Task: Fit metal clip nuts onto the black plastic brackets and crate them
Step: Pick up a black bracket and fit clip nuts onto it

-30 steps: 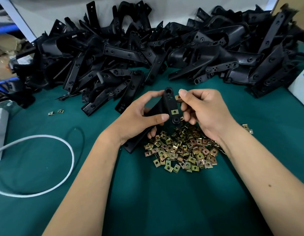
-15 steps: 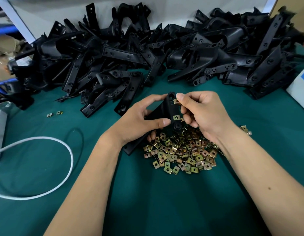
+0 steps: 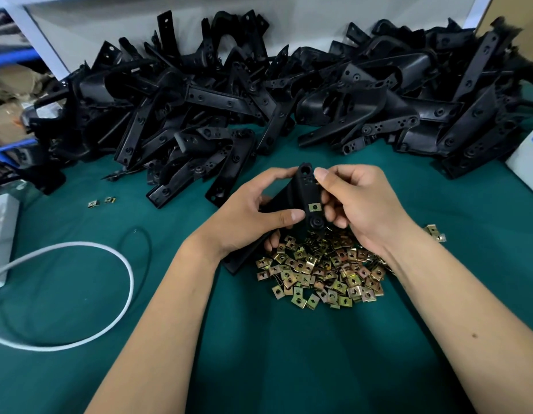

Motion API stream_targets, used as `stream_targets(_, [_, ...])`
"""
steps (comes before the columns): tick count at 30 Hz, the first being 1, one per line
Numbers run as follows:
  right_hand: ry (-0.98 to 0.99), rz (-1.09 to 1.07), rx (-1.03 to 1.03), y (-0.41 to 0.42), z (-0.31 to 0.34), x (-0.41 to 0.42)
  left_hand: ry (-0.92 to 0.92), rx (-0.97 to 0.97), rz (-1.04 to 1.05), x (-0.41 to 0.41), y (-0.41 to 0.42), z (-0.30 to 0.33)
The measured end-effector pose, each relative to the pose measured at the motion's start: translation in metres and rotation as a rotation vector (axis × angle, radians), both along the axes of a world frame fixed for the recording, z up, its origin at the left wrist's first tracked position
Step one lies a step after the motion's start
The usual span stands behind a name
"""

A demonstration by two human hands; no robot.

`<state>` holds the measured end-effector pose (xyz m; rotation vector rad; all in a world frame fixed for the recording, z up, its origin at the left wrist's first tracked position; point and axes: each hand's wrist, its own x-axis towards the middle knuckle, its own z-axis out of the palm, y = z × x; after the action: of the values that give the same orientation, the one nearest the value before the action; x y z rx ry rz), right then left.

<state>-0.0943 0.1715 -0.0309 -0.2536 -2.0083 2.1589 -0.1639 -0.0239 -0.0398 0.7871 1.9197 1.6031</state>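
leftmost, a white cable (image 3: 122,297) loops over the green table (image 3: 289,354), and two stray clip nuts (image 3: 101,201) lie beyond it near the heap of black brackets (image 3: 259,100) that runs along the back edge. toward the middle, the left hand (image 3: 253,216) grips one black bracket (image 3: 301,198), thumb pressed across its lower face and fingers curled behind, holding it tilted upright just above the table. one clip nut (image 3: 314,207) already sits on the bracket's right edge. the right hand (image 3: 358,204) meets the bracket from the other side, forefinger and thumb pinched at its upper edge; a sliver of metal shows there, but too little to tell what it is. below both hands spreads the pile of loose clip nuts (image 3: 322,273), with a couple more nuts (image 3: 435,231) lying apart at the right.
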Motion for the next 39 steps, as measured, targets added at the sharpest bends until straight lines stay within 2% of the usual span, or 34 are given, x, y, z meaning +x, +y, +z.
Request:
stream_targets(15, [-0.003,-0.011,-0.011,0.006,-0.001,-0.002,-0.001,-0.022,0.015,0.004,0.002,0.004])
stream_targets(26, [-0.021,-0.026,0.092,0.008,0.001,0.0,0.035,-0.063,0.055,0.007,0.004,0.006])
stream_targets(33, [-0.034,0.038,0.035,0.005,0.001,0.001,0.032,-0.058,0.049,0.008,0.004,0.008])
stream_targets(39, [-0.025,0.038,0.084,0.0,0.002,0.002,0.064,-0.083,0.064,0.011,0.005,0.01])
